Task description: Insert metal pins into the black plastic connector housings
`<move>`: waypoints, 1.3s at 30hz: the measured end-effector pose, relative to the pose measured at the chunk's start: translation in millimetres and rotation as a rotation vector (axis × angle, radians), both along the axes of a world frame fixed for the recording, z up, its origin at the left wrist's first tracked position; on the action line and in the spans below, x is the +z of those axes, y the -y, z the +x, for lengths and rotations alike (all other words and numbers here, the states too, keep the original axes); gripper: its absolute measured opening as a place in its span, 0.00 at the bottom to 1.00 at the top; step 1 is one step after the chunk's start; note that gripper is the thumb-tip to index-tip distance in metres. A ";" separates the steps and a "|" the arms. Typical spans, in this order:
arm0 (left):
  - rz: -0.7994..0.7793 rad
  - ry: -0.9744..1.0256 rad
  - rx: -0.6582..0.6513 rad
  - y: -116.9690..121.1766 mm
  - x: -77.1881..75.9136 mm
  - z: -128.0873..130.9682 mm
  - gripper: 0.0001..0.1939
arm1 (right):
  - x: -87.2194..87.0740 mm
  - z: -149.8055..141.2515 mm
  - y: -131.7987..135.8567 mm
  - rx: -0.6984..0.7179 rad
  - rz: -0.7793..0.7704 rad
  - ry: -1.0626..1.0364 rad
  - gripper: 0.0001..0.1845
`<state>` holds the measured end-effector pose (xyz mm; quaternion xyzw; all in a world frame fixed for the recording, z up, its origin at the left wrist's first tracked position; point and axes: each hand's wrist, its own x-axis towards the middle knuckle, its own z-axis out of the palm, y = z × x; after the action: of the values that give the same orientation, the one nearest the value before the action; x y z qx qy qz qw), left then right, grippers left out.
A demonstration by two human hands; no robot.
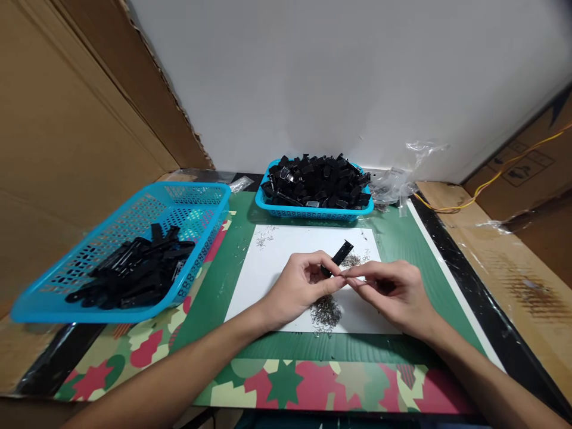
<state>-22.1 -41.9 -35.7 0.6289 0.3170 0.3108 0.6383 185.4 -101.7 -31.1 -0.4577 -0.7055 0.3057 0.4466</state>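
My left hand (300, 287) is closed around a narrow black plastic part (343, 253), whose far end sticks up past the fingers. Thumb and forefinger of my right hand (395, 292) are pinched together, meeting the left fingertips at the part's near end. Whatever the right fingers hold is too small or hidden to name. Below the hands, a pile of tiny wire-like metal pieces (326, 313) lies on a white sheet (268, 280). A second small heap of metal pieces (353, 260) is just behind the black part.
A blue basket (272, 208) heaped with black plastic parts (319, 182) stands at the back. At left, a larger blue basket (134, 314) holds more black parts (134, 271). Crumpled clear plastic (393, 185) and a yellow wire (480, 187) lie at right. Cardboard (71, 119) rises at left.
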 end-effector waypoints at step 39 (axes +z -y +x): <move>0.347 -0.193 0.237 -14.0 2.3 -8.0 0.10 | -16.2 -13.8 -4.0 -0.089 -0.234 0.496 0.10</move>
<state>-30.1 -27.8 -33.4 0.7145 0.3902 0.3718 0.4462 171.7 -97.7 -47.2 -0.5974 -0.7324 0.2438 0.2174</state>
